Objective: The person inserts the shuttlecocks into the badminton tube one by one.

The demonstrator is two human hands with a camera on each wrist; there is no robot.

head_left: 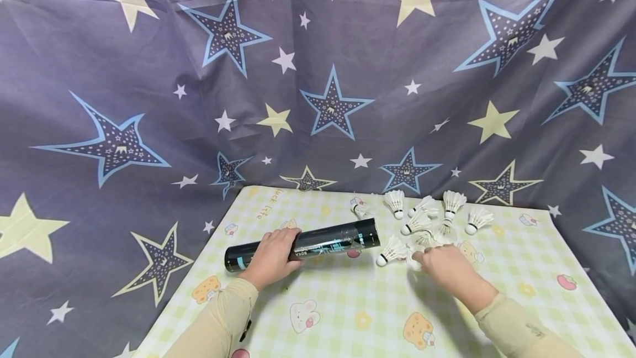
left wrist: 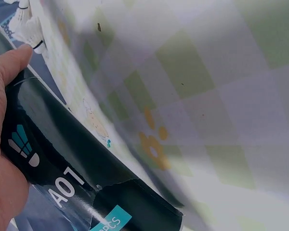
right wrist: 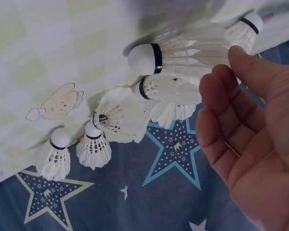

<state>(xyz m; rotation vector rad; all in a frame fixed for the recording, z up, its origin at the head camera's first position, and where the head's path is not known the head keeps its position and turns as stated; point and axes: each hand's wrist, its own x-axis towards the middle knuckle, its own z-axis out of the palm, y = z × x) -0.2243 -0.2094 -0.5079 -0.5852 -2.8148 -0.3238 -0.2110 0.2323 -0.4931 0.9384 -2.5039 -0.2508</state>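
My left hand grips a black shuttlecock tube, which slants over the table with its right end raised slightly. White lettering and a teal shuttlecock print show on the tube in the left wrist view. At the front of a group of white shuttlecocks, my right hand has its thumb and fingers at the feather rim of one shuttlecock, pinching it. That shuttlecock's white cork with a black band points away from the fingers. Another shuttlecock lies between the tube's right end and my right hand.
Several more shuttlecocks lie together towards the back right of the table, one at the group's right edge. One shuttlecock lies behind the tube. The table has a green-checked cloth. A star-patterned curtain hangs behind.
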